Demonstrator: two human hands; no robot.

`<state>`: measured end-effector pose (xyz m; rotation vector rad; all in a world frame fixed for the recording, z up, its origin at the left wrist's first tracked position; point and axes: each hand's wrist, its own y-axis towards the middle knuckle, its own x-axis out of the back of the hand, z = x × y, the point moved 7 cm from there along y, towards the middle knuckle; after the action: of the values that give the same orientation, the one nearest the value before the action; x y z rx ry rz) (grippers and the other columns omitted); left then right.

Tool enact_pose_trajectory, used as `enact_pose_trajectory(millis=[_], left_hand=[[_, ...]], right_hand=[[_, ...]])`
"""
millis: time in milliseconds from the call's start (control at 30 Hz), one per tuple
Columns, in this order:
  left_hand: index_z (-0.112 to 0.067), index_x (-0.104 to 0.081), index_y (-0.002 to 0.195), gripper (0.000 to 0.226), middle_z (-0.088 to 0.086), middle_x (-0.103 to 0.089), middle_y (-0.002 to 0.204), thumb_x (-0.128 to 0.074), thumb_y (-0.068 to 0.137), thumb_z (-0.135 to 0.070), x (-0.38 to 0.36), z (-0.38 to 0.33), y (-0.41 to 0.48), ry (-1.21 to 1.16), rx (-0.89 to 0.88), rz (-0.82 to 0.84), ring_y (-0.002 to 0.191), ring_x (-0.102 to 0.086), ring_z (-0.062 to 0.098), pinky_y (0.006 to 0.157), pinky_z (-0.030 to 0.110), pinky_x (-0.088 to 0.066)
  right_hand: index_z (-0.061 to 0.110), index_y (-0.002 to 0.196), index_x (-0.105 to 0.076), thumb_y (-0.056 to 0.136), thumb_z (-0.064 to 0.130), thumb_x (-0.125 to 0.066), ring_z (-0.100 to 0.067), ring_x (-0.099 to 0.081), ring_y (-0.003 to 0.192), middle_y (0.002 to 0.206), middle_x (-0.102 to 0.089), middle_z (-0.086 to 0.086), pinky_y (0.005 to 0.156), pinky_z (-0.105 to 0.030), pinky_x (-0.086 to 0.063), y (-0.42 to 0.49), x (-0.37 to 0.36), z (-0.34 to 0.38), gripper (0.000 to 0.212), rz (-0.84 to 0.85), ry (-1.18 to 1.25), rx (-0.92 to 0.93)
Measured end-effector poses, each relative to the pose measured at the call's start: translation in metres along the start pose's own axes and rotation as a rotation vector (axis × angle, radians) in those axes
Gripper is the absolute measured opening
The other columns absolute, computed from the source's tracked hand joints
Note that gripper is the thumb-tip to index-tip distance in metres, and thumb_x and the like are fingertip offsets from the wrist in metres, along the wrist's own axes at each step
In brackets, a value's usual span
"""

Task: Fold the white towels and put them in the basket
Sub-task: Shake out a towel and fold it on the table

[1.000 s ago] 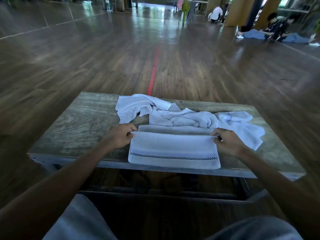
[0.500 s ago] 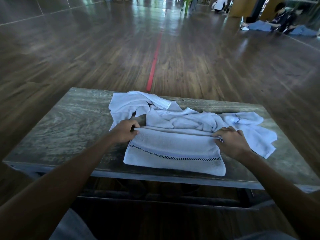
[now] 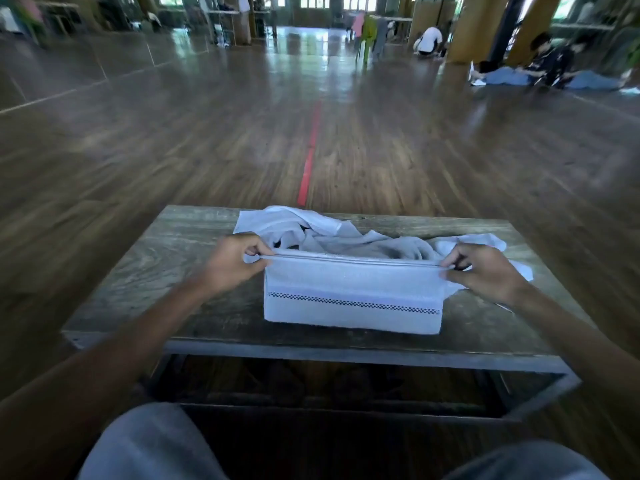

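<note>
A folded white towel (image 3: 351,292) with a dark checkered stripe hangs upright over the low wooden table (image 3: 162,258), its lower edge near the tabletop. My left hand (image 3: 235,261) pinches its upper left corner and my right hand (image 3: 483,271) pinches the upper right corner, so the top edge is stretched straight between them. Behind it lies a crumpled heap of white towels (image 3: 332,233) on the table. No basket is in view.
The table's front edge (image 3: 346,355) is close to my knees. Beyond the table a wooden floor with a red line (image 3: 310,161) stretches away. People sit on the floor at the far right (image 3: 540,67), well away from the table.
Both hands have lifted the folded towel's far edge off the table. It lay flat before and now hangs upright between my hands.
</note>
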<state>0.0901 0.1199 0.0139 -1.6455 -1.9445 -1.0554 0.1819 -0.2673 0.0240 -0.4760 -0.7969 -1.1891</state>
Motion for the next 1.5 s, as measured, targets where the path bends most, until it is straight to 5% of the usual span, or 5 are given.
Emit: enact_pose_trajectory(millis=[500,733,967,1233,1500], left_hand=[[-0.012,-0.073,0.099,0.018,0.007,-0.067,0.098,-0.069,0.082,-0.01,0.07,-0.107,-0.007,0.506,-0.105,0.121,0.092,-0.064,0.022,0.073,0.017,-0.033],[-0.022,-0.065,0.089,0.01,-0.02,-0.063,0.072,-0.067,0.086,-0.012,0.058,-0.101,-0.027,0.273,0.085,0.502,0.059,-0.054,-0.012,0.056,0.004,-0.037],[-0.026,-0.067,0.093,0.011,-0.011,-0.066,0.092,-0.068,0.085,-0.019,0.05,-0.077,-0.02,0.337,0.109,0.292,0.09,-0.061,0.011,0.068,0.012,-0.041],[-0.025,-0.07,0.092,0.013,-0.005,-0.071,0.094,-0.062,0.082,-0.023,0.054,-0.056,-0.016,0.431,0.01,-0.173,0.088,-0.067,0.018,0.082,0.036,-0.049],[-0.02,-0.073,0.087,0.012,-0.001,-0.074,0.081,-0.073,0.075,-0.021,-0.034,0.013,-0.083,0.532,0.038,-0.022,0.068,-0.07,0.02,0.076,0.038,-0.05]], right_hand=[[0.022,0.079,-0.069,0.08,0.005,-0.068,0.003,-0.055,0.057,0.061,-0.063,0.014,0.056,-0.007,-0.04,-0.032,0.084,0.09,0.017,0.034,-0.232,0.213],[0.022,0.082,-0.071,0.081,0.006,-0.071,-0.01,-0.062,0.07,0.079,-0.072,-0.001,0.066,-0.013,-0.046,-0.036,0.083,0.073,0.016,0.194,-0.055,0.106],[0.017,0.089,-0.071,0.081,0.01,-0.072,-0.007,-0.064,0.072,0.086,-0.072,-0.01,0.077,-0.025,-0.046,-0.034,0.057,0.048,0.01,0.238,-0.036,0.019],[0.014,0.088,-0.07,0.082,-0.001,-0.061,-0.003,-0.061,0.072,0.082,-0.068,0.001,0.062,-0.01,-0.045,-0.014,0.048,0.052,0.018,-0.223,-0.042,0.143],[0.014,0.08,-0.064,0.071,-0.001,-0.075,-0.027,-0.068,0.073,0.08,-0.068,-0.003,0.068,-0.041,-0.052,-0.048,-0.067,-0.023,0.021,-0.113,-0.304,0.353]])
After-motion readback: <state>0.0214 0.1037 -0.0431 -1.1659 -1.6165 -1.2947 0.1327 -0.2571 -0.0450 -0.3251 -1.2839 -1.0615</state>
